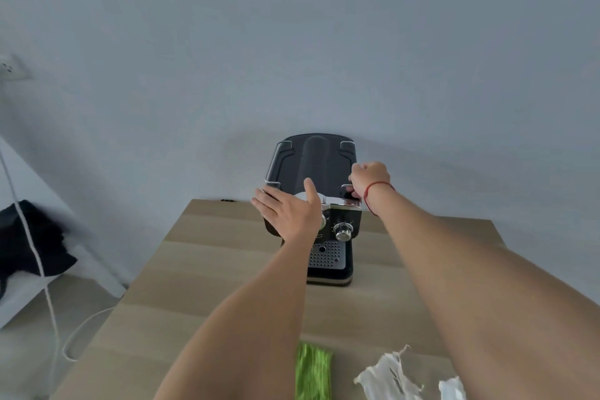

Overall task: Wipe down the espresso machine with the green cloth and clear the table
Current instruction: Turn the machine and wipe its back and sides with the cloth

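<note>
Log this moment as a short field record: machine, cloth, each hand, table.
machine: black espresso machine upright at the table's far edge, by the wall
cloth: green cloth lying on the near table edge, in neither hand
left hand: left hand open, palm at the machine's front left top
right hand: right hand curled at the machine's top right edge
table: wooden table; crumpled white material beside the cloth

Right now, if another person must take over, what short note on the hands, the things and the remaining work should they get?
Left hand: open, flat against the espresso machine at its upper left front.
Right hand: closed on the machine's top right edge.
Green cloth: on the table at the near edge, in neither hand, beside white crumpled material.
Done: cannot tell from this view.
Left: clear the table.
</note>
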The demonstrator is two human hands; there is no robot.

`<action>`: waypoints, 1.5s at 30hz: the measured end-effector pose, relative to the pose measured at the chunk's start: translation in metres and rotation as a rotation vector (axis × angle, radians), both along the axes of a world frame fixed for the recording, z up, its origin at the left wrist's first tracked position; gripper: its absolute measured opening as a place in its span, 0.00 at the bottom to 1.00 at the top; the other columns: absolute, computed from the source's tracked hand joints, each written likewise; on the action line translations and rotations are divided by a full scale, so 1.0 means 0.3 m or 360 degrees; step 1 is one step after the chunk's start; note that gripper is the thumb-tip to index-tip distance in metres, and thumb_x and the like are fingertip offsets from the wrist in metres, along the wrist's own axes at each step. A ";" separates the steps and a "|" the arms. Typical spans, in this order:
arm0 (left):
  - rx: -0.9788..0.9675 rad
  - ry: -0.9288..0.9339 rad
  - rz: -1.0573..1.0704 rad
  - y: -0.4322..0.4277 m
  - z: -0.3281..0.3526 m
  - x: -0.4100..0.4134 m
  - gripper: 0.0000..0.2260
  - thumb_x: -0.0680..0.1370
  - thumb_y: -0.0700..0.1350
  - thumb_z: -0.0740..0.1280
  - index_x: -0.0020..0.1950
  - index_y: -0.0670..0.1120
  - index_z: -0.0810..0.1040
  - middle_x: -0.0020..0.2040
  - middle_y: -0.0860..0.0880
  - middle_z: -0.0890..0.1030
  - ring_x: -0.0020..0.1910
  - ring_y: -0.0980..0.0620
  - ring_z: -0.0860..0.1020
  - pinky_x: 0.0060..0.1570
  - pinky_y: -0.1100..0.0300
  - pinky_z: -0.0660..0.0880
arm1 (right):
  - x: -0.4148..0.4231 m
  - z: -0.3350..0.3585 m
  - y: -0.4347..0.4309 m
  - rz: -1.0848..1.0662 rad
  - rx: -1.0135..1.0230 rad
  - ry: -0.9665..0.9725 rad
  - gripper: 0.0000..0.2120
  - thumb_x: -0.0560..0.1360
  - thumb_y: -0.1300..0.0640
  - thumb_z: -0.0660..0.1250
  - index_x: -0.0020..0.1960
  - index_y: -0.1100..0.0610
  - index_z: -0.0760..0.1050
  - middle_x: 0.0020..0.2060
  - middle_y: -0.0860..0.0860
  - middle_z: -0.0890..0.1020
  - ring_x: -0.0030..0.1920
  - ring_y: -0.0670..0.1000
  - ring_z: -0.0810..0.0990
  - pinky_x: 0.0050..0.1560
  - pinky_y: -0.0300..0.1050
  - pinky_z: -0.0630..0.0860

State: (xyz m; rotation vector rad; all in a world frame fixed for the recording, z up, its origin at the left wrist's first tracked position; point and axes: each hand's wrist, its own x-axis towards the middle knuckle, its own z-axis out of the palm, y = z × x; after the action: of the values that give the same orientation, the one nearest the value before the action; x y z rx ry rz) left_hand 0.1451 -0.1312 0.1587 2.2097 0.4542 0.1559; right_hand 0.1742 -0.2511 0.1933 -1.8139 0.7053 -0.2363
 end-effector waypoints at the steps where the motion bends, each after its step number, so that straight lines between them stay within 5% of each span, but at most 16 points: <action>1: 0.0001 -0.0015 0.0004 -0.002 -0.006 0.003 0.45 0.77 0.66 0.54 0.77 0.36 0.39 0.78 0.41 0.39 0.77 0.43 0.35 0.76 0.50 0.38 | 0.021 -0.014 -0.001 -0.0032 0.0064 0.0016 0.11 0.76 0.58 0.58 0.46 0.63 0.76 0.46 0.59 0.83 0.45 0.61 0.84 0.47 0.55 0.82; 3: 0.0044 -0.0042 -0.0002 0.000 -0.011 0.005 0.47 0.76 0.67 0.56 0.77 0.35 0.40 0.78 0.40 0.41 0.77 0.42 0.35 0.76 0.49 0.39 | 0.037 -0.024 -0.006 -0.0077 0.0123 0.0025 0.12 0.76 0.59 0.58 0.52 0.64 0.77 0.48 0.60 0.83 0.42 0.60 0.85 0.39 0.49 0.82; 8: 0.0131 -0.0025 -0.0059 0.013 -0.007 0.005 0.45 0.77 0.66 0.54 0.77 0.35 0.42 0.78 0.38 0.45 0.77 0.40 0.37 0.76 0.46 0.41 | 0.011 -0.001 -0.022 -0.0005 0.0255 0.0048 0.11 0.77 0.62 0.60 0.55 0.67 0.75 0.40 0.57 0.81 0.15 0.46 0.76 0.16 0.34 0.72; 14: 0.0018 -0.0053 -0.0370 0.126 -0.012 0.049 0.42 0.77 0.65 0.57 0.79 0.40 0.43 0.79 0.45 0.42 0.77 0.47 0.35 0.75 0.47 0.44 | -0.075 0.004 0.038 -0.0061 0.0441 0.0002 0.09 0.77 0.60 0.60 0.51 0.65 0.75 0.30 0.54 0.78 0.14 0.46 0.74 0.20 0.37 0.75; 17: 0.0074 -0.0043 -0.0511 0.172 0.008 0.078 0.39 0.78 0.64 0.58 0.78 0.40 0.51 0.79 0.45 0.49 0.78 0.46 0.39 0.75 0.47 0.47 | -0.100 -0.005 0.057 -0.0099 0.0518 0.0002 0.11 0.77 0.58 0.60 0.53 0.65 0.75 0.30 0.54 0.79 0.15 0.46 0.75 0.22 0.39 0.77; 22: 0.0278 -0.0148 -0.0252 0.083 0.055 0.050 0.32 0.80 0.53 0.57 0.77 0.37 0.53 0.78 0.41 0.55 0.79 0.45 0.49 0.76 0.49 0.52 | -0.086 0.008 0.023 -0.0079 0.0516 0.0000 0.14 0.77 0.59 0.60 0.56 0.67 0.75 0.32 0.56 0.81 0.16 0.47 0.77 0.17 0.36 0.73; 27: 0.0235 -0.0105 -0.0062 -0.044 0.067 0.026 0.33 0.81 0.54 0.54 0.78 0.36 0.46 0.79 0.40 0.48 0.79 0.44 0.45 0.77 0.51 0.46 | -0.003 0.036 -0.004 -0.0084 0.0370 -0.0007 0.17 0.78 0.63 0.57 0.66 0.66 0.68 0.50 0.61 0.80 0.23 0.50 0.77 0.14 0.37 0.72; 32: 0.0157 -0.0194 0.0089 -0.037 0.029 0.070 0.32 0.81 0.56 0.54 0.79 0.39 0.49 0.79 0.43 0.54 0.78 0.47 0.51 0.77 0.53 0.49 | 0.106 0.052 -0.063 -0.0156 0.0315 -0.0012 0.16 0.79 0.60 0.58 0.65 0.65 0.68 0.38 0.55 0.74 0.24 0.51 0.74 0.20 0.42 0.76; 36: 0.0124 -0.0253 0.0191 -0.043 0.018 0.090 0.30 0.81 0.55 0.54 0.78 0.40 0.54 0.78 0.46 0.59 0.78 0.49 0.54 0.77 0.54 0.51 | 0.158 0.020 -0.098 -0.0246 0.0351 -0.0057 0.14 0.79 0.62 0.59 0.59 0.68 0.76 0.36 0.58 0.77 0.10 0.46 0.69 0.12 0.37 0.70; 39: 0.0111 -0.0262 0.0189 -0.028 0.018 0.103 0.29 0.81 0.55 0.56 0.78 0.41 0.55 0.77 0.47 0.61 0.78 0.49 0.55 0.76 0.52 0.55 | 0.147 0.006 -0.097 -0.0272 0.0280 -0.0095 0.12 0.79 0.62 0.59 0.55 0.67 0.78 0.30 0.56 0.75 0.10 0.45 0.69 0.13 0.38 0.72; 45: 0.0149 -0.0265 0.0117 0.026 0.023 0.138 0.29 0.80 0.55 0.58 0.78 0.43 0.57 0.74 0.49 0.67 0.74 0.49 0.62 0.70 0.51 0.65 | 0.118 0.005 -0.065 -0.0322 0.0316 -0.0120 0.13 0.80 0.61 0.59 0.55 0.67 0.78 0.37 0.59 0.79 0.10 0.44 0.70 0.17 0.40 0.75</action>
State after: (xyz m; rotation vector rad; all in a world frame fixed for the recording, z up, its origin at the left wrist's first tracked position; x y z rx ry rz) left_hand 0.1864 -0.1233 0.1658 2.2500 0.4438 0.4047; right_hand 0.2097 -0.2707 0.1949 -1.5387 0.8302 -0.3541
